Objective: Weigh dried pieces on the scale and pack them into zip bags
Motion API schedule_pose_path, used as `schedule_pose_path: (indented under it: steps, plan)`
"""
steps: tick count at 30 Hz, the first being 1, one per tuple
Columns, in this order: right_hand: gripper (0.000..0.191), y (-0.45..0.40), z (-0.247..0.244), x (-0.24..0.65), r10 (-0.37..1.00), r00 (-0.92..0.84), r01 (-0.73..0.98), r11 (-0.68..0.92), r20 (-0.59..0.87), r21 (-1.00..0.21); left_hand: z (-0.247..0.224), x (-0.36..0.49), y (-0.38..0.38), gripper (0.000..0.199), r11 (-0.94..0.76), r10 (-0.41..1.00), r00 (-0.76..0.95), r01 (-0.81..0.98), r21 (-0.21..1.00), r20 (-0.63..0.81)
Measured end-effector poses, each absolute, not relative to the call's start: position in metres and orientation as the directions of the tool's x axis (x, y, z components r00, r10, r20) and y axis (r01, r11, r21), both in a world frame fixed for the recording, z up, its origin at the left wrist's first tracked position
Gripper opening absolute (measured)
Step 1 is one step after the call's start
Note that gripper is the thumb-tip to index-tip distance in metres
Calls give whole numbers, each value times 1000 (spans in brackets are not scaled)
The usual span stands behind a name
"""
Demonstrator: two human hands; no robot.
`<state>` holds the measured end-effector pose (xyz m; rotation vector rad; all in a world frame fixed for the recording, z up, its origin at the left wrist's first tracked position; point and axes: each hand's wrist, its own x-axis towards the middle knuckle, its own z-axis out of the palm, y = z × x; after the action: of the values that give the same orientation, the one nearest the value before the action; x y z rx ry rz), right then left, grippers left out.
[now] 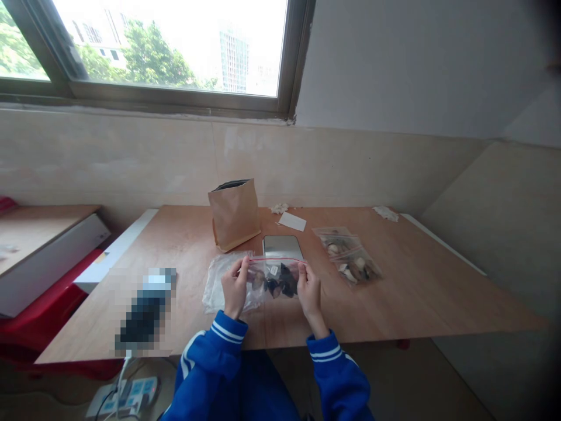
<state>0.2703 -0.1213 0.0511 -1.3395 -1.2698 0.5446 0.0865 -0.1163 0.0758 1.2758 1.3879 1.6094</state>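
Between my two hands is a clear zip bag (277,280) with a red line along its top edge and several dark and brownish pieces inside; I cannot make out what they are. My left hand (235,287) pinches its top left corner. The top right corner is gripped by my right hand (310,291). Just behind the bag lies a flat silver device like a small scale (283,245), partly covered by it. Empty-looking clear plastic bags (214,286) lie under and beside my left hand.
An open brown paper pouch (235,215) stands behind the plastic bags. To the right lie filled zip bags (359,266). A white card (292,221) and crumpled white scraps (385,213) are at the back. A blurred-out dark object (146,310) with a cable lies left, above a power strip (127,397).
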Motion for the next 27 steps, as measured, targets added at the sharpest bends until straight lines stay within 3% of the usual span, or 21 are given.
schedule_pose_path:
  steps: [8, 13, 27]
  plan:
    - [44, -114, 32, 273, 883, 258, 383, 279, 392, -881, 66, 74, -94, 42, -45, 999, -26, -127, 991, 42]
    - [47, -113, 27, 270, 873, 326, 370, 237, 364, -898, 45, 72, -89, 42, -141, 985, -106, -52, 989, 134]
    - [47, -117, 20, 272, 848, 413, 364, 180, 331, -914, 33, 74, -95, 32, -158, 978, -151, -88, 983, 144]
